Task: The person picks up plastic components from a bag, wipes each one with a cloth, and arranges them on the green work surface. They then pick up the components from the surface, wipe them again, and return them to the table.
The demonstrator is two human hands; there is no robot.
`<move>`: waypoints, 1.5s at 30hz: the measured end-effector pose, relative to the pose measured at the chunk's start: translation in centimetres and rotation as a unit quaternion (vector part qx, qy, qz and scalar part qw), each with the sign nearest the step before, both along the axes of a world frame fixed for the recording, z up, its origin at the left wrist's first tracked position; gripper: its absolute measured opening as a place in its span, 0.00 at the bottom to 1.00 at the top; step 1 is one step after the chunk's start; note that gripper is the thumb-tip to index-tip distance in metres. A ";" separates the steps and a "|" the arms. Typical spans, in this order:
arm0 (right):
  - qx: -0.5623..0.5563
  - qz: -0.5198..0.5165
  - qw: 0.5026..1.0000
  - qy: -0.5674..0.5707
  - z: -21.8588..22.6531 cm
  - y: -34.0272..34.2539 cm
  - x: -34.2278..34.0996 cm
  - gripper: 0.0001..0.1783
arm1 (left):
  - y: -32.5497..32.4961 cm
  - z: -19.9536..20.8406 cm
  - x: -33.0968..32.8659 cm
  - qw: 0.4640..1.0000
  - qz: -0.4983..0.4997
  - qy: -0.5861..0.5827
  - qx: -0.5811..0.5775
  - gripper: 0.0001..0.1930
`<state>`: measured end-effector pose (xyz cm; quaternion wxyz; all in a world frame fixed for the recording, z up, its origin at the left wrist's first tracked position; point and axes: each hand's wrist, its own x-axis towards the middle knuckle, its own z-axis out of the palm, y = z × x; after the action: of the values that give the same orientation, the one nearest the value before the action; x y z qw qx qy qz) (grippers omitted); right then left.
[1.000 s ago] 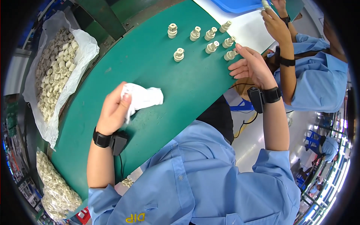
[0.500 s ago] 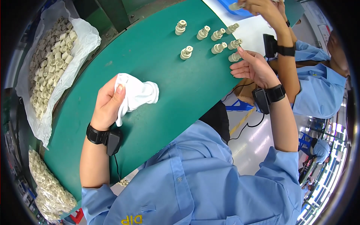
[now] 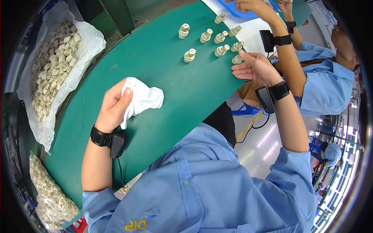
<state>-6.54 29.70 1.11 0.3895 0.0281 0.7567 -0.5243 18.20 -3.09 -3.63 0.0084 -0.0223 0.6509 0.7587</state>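
Note:
My left hand (image 3: 113, 106) is closed on a bunched white cloth (image 3: 140, 97) above the green table. At the table's right edge my right hand (image 3: 258, 69) has its fingers stretched out. Its thumb and fingers lie on either side of a beige cylindrical fitting (image 3: 236, 59), which is partly hidden; whether they touch it I cannot tell. Several more beige fittings, such as one (image 3: 189, 55) nearer the middle and one (image 3: 184, 31) at the far side, stand upright on the table (image 3: 175, 85).
A white bag (image 3: 93, 37) of loose beige rings is at the left, above a clear bag (image 3: 52, 190) of similar parts. A co-worker's hand (image 3: 254, 7) is over a blue tray (image 3: 233, 9) at the far right. A white sheet (image 3: 252, 29) lies there.
Another beige fitting, held by the co-worker before, now stands at the table's far right. The co-worker's hand has gone back to the blue tray. The view has shifted slightly; my hands hold their poses.

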 end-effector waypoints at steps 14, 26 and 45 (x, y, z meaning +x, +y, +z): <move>-0.033 0.244 0.918 0.310 6.5 -8.7 7.7 0.12 | -0.2 1.5 -0.2 0.989 -0.080 0.000 -0.121 0.13; 0.125 0.440 0.760 0.461 1.9 -24.7 5.1 0.14 | -0.1 1.9 -0.2 0.992 -0.086 -0.005 -0.090 0.12; 0.120 -0.018 0.885 0.449 2.0 -2.0 2.0 0.11 | 0.2 2.3 -0.4 0.986 -0.074 0.002 -0.149 0.13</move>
<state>-4.53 27.74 3.16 -0.0073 -0.1502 0.9073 -0.3927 17.81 -2.84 -1.37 0.0595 0.0265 0.7568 0.6505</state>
